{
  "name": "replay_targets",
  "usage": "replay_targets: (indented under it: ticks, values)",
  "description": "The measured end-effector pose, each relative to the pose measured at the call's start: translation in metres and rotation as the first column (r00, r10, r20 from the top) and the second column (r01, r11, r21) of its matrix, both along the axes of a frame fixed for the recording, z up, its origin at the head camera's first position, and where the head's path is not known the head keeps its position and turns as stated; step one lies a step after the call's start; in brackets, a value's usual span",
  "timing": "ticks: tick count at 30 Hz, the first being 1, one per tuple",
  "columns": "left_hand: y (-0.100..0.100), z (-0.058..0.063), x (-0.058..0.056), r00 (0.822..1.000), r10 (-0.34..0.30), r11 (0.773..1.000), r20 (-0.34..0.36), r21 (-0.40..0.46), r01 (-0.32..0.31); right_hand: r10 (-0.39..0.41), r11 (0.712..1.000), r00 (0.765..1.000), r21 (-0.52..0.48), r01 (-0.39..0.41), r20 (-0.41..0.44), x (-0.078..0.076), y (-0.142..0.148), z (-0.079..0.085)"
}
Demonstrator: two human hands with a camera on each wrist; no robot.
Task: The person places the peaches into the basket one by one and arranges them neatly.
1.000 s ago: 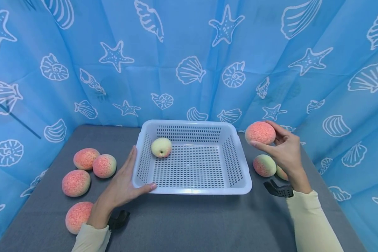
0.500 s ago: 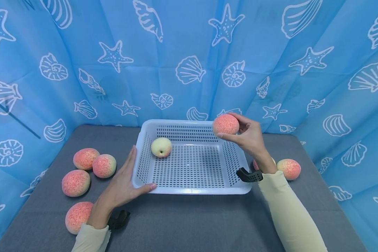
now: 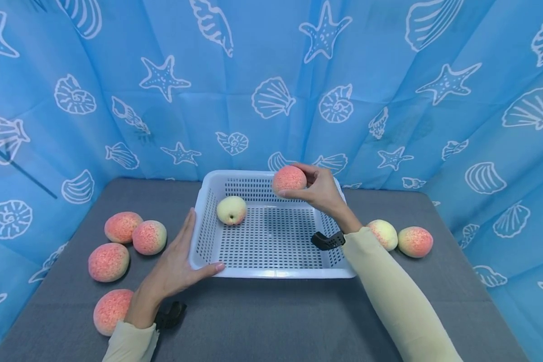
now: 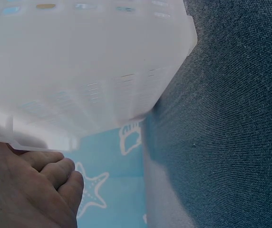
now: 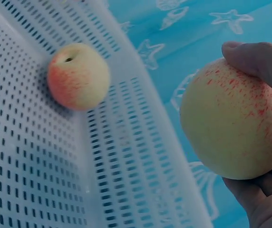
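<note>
My right hand [image 3: 323,190] holds a pink-and-cream peach [image 3: 289,181] between thumb and fingers, raised over the back part of a white perforated plastic basket [image 3: 276,273]. In the right wrist view that peach [image 5: 236,121] shows its pale side, with the thumb on top and fingers beneath. Another peach [image 3: 232,210], pale and stem hollow outward, lies inside the basket at the left. My left hand [image 3: 174,264] rests at the basket's front left corner, fingers straight along the outer side and thumb on the front rim. The left wrist view shows its fingers [image 4: 57,173] just beneath the rim.
Several pink peaches [image 3: 109,262] lie on the grey tablecloth [image 3: 271,322] left of the basket. To its right are two more, a pale peach [image 3: 383,234] partly behind the right sleeve and a pinker peach [image 3: 415,242]. A blue seashell curtain [image 3: 271,95] hangs behind.
My right hand has carried the peach leftward from beyond the basket's right side to over its back part. The peaches at right are more uncovered. My left hand and the basket stay in place.
</note>
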State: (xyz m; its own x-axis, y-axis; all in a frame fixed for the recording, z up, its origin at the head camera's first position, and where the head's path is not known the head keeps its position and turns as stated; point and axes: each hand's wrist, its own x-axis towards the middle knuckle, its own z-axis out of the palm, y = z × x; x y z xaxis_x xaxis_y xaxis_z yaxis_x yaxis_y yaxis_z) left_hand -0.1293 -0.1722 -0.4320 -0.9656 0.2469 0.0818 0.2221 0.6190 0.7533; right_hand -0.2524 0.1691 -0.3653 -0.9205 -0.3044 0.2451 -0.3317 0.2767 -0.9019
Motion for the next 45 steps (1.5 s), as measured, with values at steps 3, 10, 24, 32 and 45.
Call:
replay_targets:
  ticks: [3,10,24,32,45]
  values:
    - [0.0,0.0,0.0,1.0,0.002,1.0,-0.003,-0.007,-0.002,0.03,0.999,0.999,0.023,-0.03,0.012,-0.006,-0.009,-0.005]
    - [-0.002,-0.001,-0.001,1.0,0.004,1.0,-0.008,-0.021,-0.004,0.072,0.991,0.993,0.108,-0.082,0.092,-0.014,-0.026,-0.019]
    - [-0.001,-0.001,0.0,1.0,0.004,1.0,-0.002,-0.027,-0.004,0.121,0.929,0.978,0.328,-0.173,0.173,-0.017,-0.05,-0.041]
    - [0.0,-0.001,0.0,1.0,0.005,1.0,-0.006,-0.03,-0.005,0.096,0.895,0.974,0.409,-0.175,0.205,-0.023,-0.056,-0.051]
    - [0.0,-0.001,0.0,1.0,-0.003,1.0,-0.005,-0.025,0.003,0.096,0.872,0.975,0.456,-0.179,0.2,-0.027,-0.062,-0.059]
